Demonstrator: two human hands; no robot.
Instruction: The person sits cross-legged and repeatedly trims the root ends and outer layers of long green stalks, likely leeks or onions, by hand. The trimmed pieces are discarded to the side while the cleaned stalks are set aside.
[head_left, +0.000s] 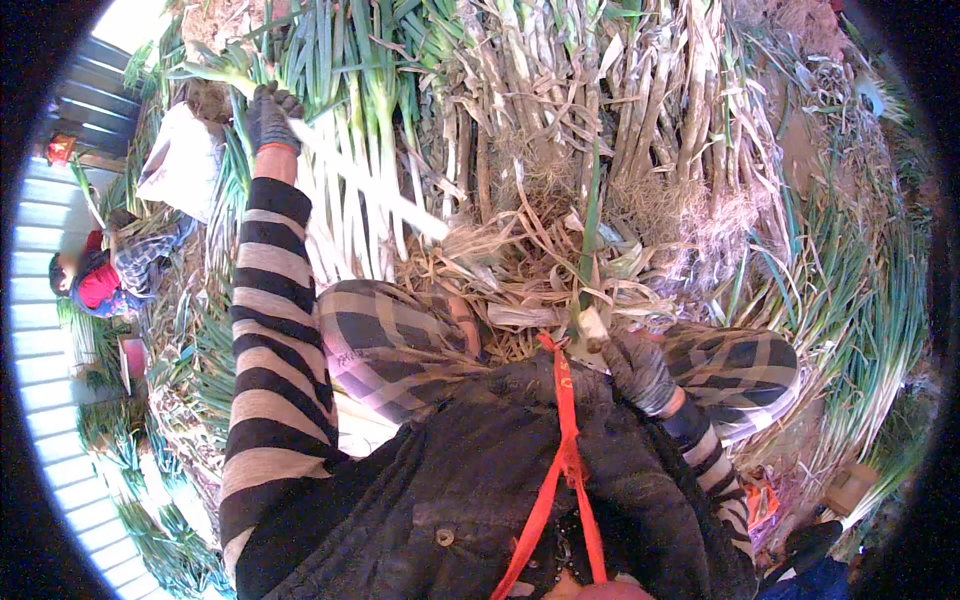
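My left hand (276, 116), in a dark knit glove, is stretched out to the upper left and closed around a scallion stalk (375, 184), whose white shaft slants down to its roots. Beneath it lie peeled scallions (364, 150) with long white shafts. My right hand (637, 367), in a grey glove, rests low beside my right knee, near a pale cut end (592, 326) with a green leaf above it; whether its fingers grip anything is hard to see. A red strap (566, 405) hangs down my dark apron.
Unpeeled scallions with dry leaves and roots (652, 127) lie ahead. Dry husks (517, 292) cover the ground between my legs. Green scallions (862, 315) are piled at right. A white sack (187, 161) is at upper left; another person (112, 270) sits at far left.
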